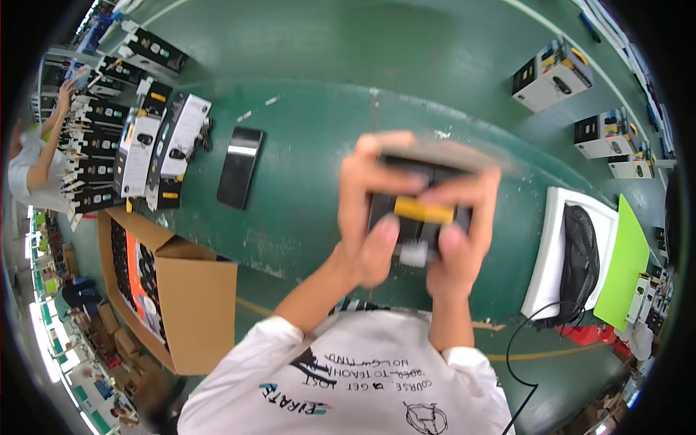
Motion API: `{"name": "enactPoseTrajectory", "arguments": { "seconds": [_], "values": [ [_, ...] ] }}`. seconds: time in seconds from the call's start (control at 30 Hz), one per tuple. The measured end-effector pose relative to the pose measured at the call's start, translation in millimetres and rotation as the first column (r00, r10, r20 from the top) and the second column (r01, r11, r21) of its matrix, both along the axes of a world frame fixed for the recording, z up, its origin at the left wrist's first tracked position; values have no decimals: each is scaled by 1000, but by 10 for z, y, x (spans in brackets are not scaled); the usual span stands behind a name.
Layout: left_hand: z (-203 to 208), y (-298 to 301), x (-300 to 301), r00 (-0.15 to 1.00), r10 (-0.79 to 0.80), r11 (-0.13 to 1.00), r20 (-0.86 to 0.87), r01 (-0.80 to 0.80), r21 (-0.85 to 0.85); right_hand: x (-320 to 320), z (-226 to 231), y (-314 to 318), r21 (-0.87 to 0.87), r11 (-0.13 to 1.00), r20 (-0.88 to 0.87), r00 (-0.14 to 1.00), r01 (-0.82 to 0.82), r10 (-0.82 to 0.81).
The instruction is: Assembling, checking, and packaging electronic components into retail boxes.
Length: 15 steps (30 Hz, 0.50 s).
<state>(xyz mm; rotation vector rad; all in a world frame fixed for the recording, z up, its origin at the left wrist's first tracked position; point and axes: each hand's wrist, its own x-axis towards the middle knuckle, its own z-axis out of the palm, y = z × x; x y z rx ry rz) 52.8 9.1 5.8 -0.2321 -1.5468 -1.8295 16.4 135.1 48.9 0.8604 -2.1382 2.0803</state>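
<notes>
A small black box (411, 233) with a yellow band and a white tab at its lower edge is held up over the green table, smeared by motion. Around its left side my left hand (365, 235) is closed, the thumb on its near face. My right hand (466, 239) grips the right side the same way, fingers bent over the top. The far side of the box, where a blurred greyish flap or edge shows, is partly hidden by my fingers. To the left of my hands lies a black smartphone (233, 181), touched by neither hand.
Rows of black-and-white product boxes (138, 156) stand at the left, beside another person (40, 170). Below them is an open cardboard carton (196, 304). A white foam tray (544, 254) with a black pouch (578, 254) and a lime-green board (623, 264) lie right; more boxes (554, 80) stand far right.
</notes>
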Motion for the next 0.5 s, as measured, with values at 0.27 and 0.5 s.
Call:
{"name": "enactPoseTrajectory", "arguments": {
  "seconds": [0.27,0.5],
  "values": [
    [-203,-21,-241,995,-43,998,86,46,-36,-261,-394,-22,-221,975,180,982,-21,62],
    [-307,-22,-266,999,-39,998,-4,38,-55,-166,-499,37,-241,932,-365,865,269,-344]
  ]
}}
